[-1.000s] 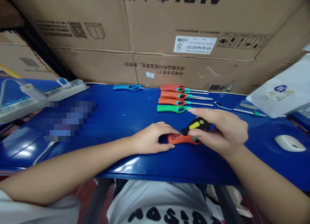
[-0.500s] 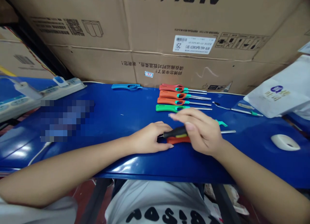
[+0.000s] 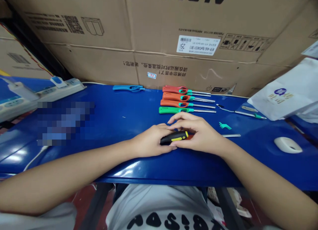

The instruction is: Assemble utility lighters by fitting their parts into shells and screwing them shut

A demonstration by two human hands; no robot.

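Observation:
My right hand is closed around a black and yellow screwdriver, which lies nearly flat and points right. My left hand is curled on the blue table, with its fingertips at the screwdriver's butt end. It pins the orange lighter, which is almost wholly hidden under both hands. Only the lighter's metal rod pokes out to the right. A small teal plastic piece lies loose just beyond my right hand.
Several lighters lie in a row behind the hands: red, two orange, green. A blue lighter lies further left. There is a power strip at left, a white bag and a white oval object at right. Cardboard boxes wall the back.
My right hand has lowered the screwdriver from a tilted pose to nearly flat and moved left over the orange lighter, covering it. The teal piece and the rod now show at right.

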